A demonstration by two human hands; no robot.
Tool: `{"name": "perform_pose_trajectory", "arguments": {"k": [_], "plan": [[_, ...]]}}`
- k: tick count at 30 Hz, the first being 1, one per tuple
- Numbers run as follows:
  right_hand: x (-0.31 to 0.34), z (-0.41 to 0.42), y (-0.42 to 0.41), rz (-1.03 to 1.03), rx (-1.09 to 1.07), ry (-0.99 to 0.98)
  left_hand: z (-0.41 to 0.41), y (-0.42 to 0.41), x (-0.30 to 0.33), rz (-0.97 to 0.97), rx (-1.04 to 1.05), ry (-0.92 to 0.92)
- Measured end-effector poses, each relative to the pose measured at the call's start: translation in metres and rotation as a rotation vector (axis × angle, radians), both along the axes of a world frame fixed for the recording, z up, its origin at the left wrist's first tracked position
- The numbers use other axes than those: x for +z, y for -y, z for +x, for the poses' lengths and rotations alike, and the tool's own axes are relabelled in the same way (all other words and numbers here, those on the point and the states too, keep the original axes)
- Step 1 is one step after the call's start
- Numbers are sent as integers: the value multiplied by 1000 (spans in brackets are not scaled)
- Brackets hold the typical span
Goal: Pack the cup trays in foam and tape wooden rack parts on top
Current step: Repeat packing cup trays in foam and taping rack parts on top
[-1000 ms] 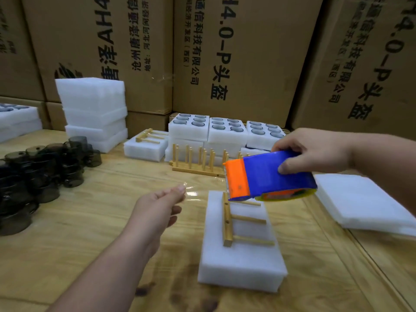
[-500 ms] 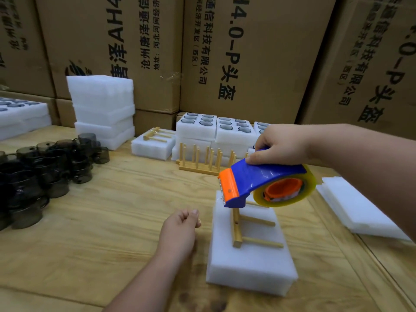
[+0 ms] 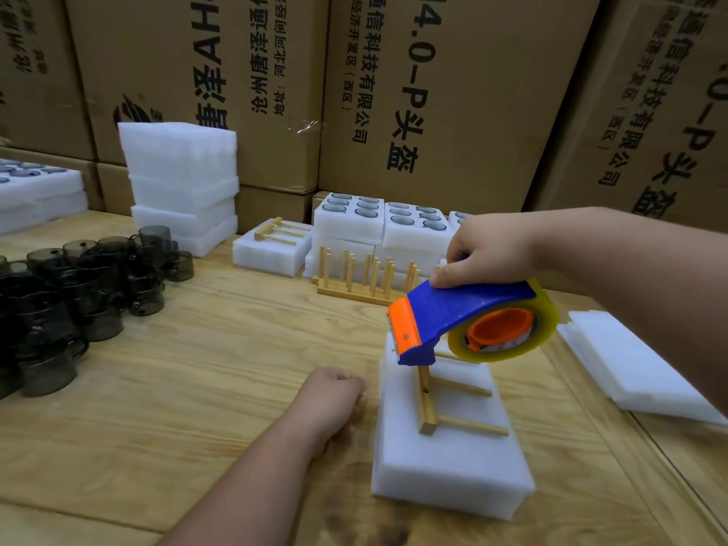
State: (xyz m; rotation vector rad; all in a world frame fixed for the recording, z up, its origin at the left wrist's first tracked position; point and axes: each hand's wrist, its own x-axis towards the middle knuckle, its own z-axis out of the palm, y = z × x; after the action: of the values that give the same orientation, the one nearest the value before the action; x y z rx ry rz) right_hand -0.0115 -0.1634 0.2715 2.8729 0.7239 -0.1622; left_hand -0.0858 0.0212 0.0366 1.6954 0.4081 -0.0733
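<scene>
Right hand (image 3: 488, 250): tape dispenser (image 3: 468, 321) lowered from above the foam block (image 3: 449, 463) to its 12 o'clock end, roll side rotated into view | Left hand (image 3: 335, 396): withdrawn from raised, loosely open position; now curled low at block's 9 o'clock side; held tape not discernible.

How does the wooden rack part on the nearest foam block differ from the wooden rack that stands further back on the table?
The wooden rack part lies flat on the foam block, its pegs pointing sideways; the wooden rack stands on the table with its pegs upright. The part shows only a few pegs; the rack shows many. The tape dispenser in the right hand hides the part's far end; the rack is almost fully visible. Both are light wood.
</scene>
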Motion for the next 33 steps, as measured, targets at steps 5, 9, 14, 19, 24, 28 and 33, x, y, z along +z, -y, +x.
{"name": "perform_pose_trajectory", "arguments": {"k": [5,9,14,19,24,28,33], "plan": [[-7,2,8,24,-48,-44,-1,9,-3,151,-45,-9],[-12,3,13,46,-49,-43,-2,13,-5,264,-47,2],[-20,5,23,102,-72,-54,-3,20,-7,394,18,28],[-33,2,35,123,-95,-105,-2,20,-8,478,-7,51],[-45,1,49,191,-72,-123,-4,27,7,351,82,235],[-51,0,56,279,-44,-132,-4,57,34,133,-159,424],[-50,-4,72,340,37,-151,-3,87,34,203,-236,416]]}}
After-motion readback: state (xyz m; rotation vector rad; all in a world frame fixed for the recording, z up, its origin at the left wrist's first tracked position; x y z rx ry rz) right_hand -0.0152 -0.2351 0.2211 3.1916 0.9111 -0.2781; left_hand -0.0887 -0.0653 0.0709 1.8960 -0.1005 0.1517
